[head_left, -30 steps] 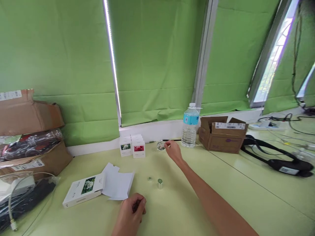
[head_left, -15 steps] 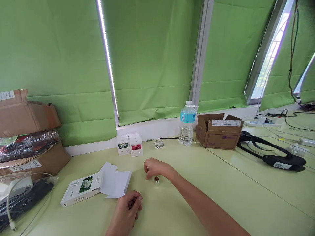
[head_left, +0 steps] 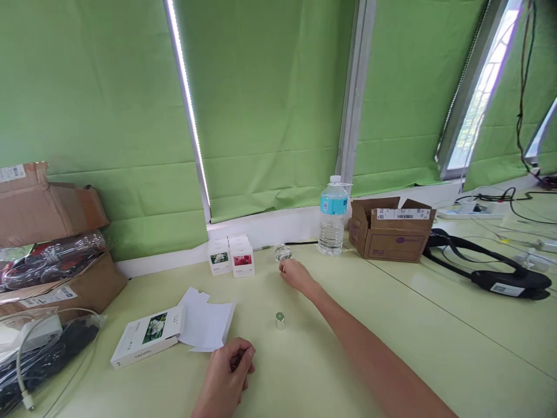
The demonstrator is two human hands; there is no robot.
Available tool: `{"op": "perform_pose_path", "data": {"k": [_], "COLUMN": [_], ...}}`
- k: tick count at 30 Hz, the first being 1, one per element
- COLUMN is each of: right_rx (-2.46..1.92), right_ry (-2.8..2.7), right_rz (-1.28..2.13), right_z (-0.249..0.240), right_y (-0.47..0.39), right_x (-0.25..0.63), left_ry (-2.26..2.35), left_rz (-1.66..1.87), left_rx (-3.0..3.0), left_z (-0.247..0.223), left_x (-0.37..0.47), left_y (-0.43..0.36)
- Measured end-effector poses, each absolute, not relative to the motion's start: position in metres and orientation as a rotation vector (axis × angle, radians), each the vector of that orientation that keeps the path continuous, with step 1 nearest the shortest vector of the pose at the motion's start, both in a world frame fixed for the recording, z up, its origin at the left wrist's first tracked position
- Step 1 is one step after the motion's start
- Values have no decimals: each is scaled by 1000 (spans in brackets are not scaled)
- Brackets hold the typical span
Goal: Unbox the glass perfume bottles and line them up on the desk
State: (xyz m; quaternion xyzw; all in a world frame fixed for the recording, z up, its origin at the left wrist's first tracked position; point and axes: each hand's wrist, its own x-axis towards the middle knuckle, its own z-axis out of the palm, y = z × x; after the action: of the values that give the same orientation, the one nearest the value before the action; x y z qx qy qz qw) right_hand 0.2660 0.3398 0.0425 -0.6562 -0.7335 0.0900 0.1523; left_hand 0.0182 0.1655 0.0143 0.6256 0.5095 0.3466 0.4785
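My left hand (head_left: 232, 368) rests curled near the front of the table, right of the opened white box; what its fingers hold, if anything, is hidden. My right hand (head_left: 296, 274) reaches far forward with bent fingers, right at the near side of a clear glass object (head_left: 282, 252). Whether it touches that object is hard to tell. Between my hands a small shiny metallic cylinder (head_left: 280, 321) stands upright on the table. The opened box (head_left: 150, 335) with a flower picture lies at the left, its white flap (head_left: 206, 325) spread to the right.
Small white flower-picture boxes (head_left: 242, 264) stand by the wall. A water bottle (head_left: 333, 223) and an open brown carton (head_left: 394, 241) are at the back right, beside a black strapped device (head_left: 505, 284). Cartons (head_left: 52, 209) and bagged cables (head_left: 47, 348) fill the left side.
My right hand has moved forward and right, from beside the metallic cylinder to the glass object. The cylinder's top looks pale now, where it looked dark brown. My left hand is nearly unmoved.
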Motion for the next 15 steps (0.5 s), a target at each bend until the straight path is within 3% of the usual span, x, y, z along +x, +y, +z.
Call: {"op": "perform_pose_path", "data": {"k": [15], "right_rx": [-1829], "right_ry": [-1759], "right_rz": [228], "right_z": [33], "right_y": [360], "right_x": [302], "left_ry": [1246], "left_rz": [852], "left_rx": [1535], "left_z": [16], "left_x": [19], "left_y": [165]}}
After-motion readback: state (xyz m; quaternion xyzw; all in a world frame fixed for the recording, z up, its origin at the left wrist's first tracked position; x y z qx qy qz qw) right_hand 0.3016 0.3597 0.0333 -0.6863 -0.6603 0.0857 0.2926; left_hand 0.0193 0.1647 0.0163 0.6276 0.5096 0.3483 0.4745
